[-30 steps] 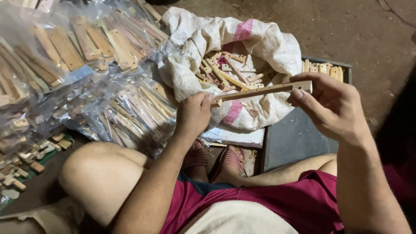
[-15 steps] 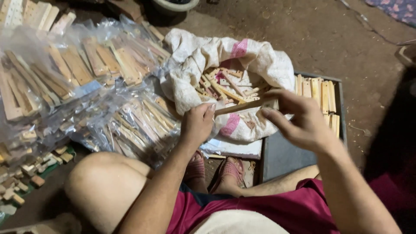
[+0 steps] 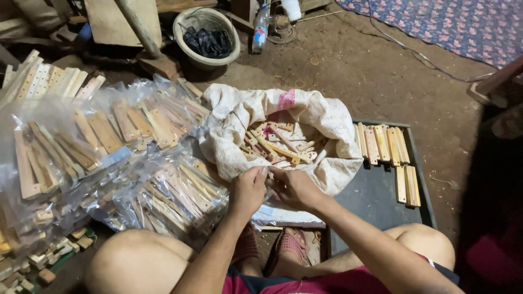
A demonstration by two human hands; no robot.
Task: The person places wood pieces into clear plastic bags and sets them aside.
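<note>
At mid-frame, both hands met at the sack's [image 3: 327,117] near rim: left hand [image 3: 248,190] and right hand [image 3: 294,188], fingers pinched together, though on what I couldn't tell. Wooden strips [image 3: 275,144] remained inside; sorted ones [image 3: 381,144] lay on the tray [image 3: 376,201] at right.

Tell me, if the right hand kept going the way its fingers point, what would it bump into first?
The right hand points left, so it would probably meet the left hand first; their fingertips already look touching, at the edge of the white sack.
</note>
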